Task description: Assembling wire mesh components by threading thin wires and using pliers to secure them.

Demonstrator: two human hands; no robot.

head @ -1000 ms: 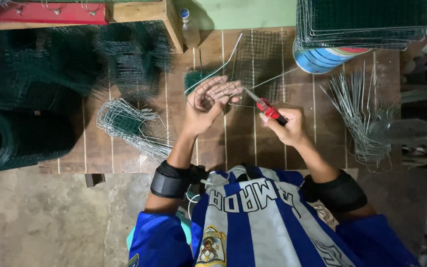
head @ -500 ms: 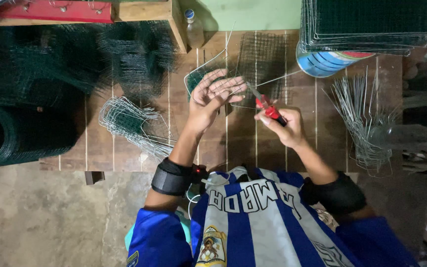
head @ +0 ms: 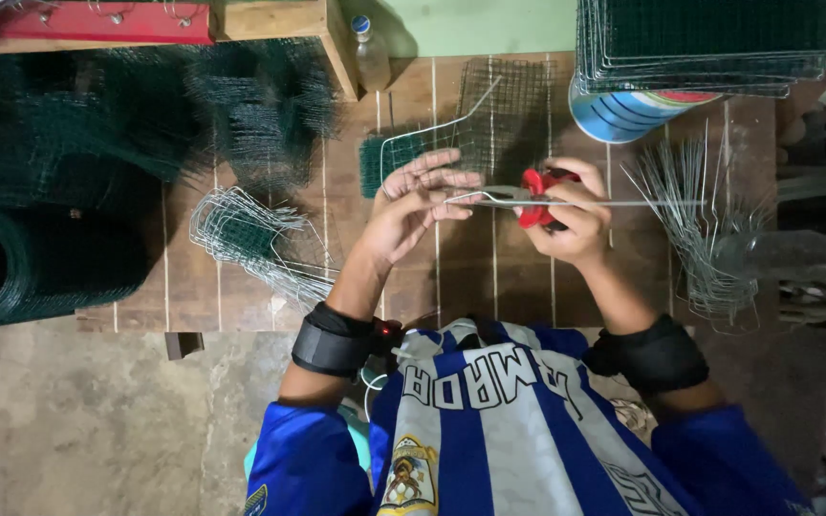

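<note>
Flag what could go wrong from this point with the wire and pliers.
The bent wire runs between the left hand and the red-handled pliers in the right hand; its end could spring and prick bare fingers. The pliers might slip. A sleeve could snag the loose wire pile.

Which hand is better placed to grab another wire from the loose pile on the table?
Probably the right hand: the loose wire pile lies just beside it, though it holds red-handled pliers. The left hand is farther off.
</note>
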